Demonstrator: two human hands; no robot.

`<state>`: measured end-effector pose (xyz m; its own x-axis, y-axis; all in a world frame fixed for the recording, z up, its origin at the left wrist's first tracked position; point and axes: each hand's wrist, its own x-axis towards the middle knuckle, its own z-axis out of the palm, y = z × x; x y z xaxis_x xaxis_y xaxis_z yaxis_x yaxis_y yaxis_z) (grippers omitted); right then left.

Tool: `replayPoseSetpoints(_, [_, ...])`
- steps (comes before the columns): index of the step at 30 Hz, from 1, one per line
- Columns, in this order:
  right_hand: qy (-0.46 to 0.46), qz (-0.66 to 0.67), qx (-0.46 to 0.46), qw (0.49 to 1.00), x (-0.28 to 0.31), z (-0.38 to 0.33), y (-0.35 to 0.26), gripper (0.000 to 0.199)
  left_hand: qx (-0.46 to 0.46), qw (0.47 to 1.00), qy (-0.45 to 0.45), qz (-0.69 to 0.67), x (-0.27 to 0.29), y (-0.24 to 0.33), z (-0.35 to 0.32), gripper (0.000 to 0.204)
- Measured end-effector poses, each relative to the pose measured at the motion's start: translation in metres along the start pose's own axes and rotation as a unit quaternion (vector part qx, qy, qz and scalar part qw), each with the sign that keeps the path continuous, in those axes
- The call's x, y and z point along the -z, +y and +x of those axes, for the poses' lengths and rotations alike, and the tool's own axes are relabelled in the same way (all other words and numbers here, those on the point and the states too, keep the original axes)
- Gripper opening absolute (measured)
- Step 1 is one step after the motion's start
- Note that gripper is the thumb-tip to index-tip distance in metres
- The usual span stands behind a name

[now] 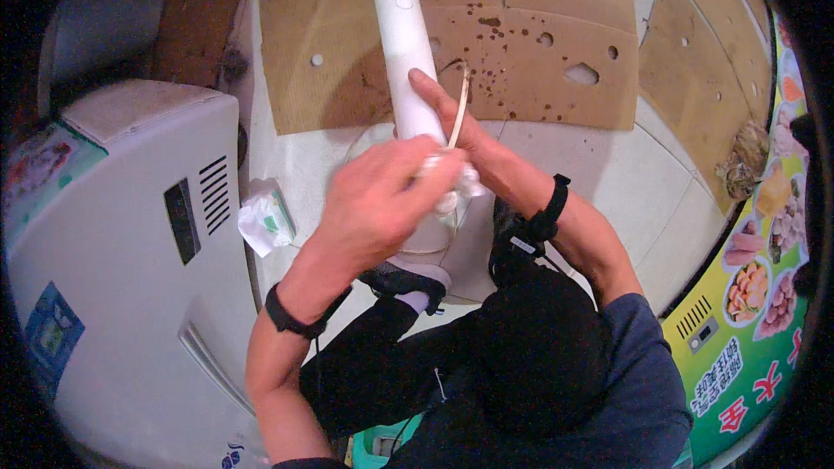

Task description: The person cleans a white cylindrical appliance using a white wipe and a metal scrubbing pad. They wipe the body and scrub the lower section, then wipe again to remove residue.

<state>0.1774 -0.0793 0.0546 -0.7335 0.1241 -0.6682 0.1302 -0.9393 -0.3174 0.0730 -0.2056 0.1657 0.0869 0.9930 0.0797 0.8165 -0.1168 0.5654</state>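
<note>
A long white tube-shaped appliance (405, 43) slants up from my hands, its slotted far end over the cardboard. My right hand (456, 117) is wrapped round its lower part, thumb along the near side. My left hand (378, 191), slightly blurred, is closed at the tube's near end, pinching a crumpled white tissue (467, 181) there. A pale cord (460, 104), browned at its tip, sticks up beside my right hand. The tube's near end is mostly hidden by my fingers.
Stained cardboard (556, 35) with holes lies on the tiled floor ahead. A white appliance cabinet (130, 234) stands at left, a tissue packet (268, 219) beside it. At right is a green, food-printed cabinet (747, 330). My shoe (404, 282) is below my hands.
</note>
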Motion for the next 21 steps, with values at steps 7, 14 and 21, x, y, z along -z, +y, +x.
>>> replayPoseSetpoints(7, [0.016,-0.03,0.026,0.999,-0.008,-0.001,-0.004,0.073,0.016,0.991,-0.12,-0.059,0.01,0.006,0.023,0.034])
replayPoseSetpoints(14, [-0.019,-0.046,0.056,0.997,-0.014,0.011,0.013,0.077,0.112,0.958,-0.148,-0.217,0.025,-0.014,-0.016,0.029])
replayPoseSetpoints(21, [0.04,-0.096,0.034,0.994,0.012,-0.007,-0.006,0.07,0.231,0.921,-0.24,-0.204,0.027,-0.049,-0.05,0.019])
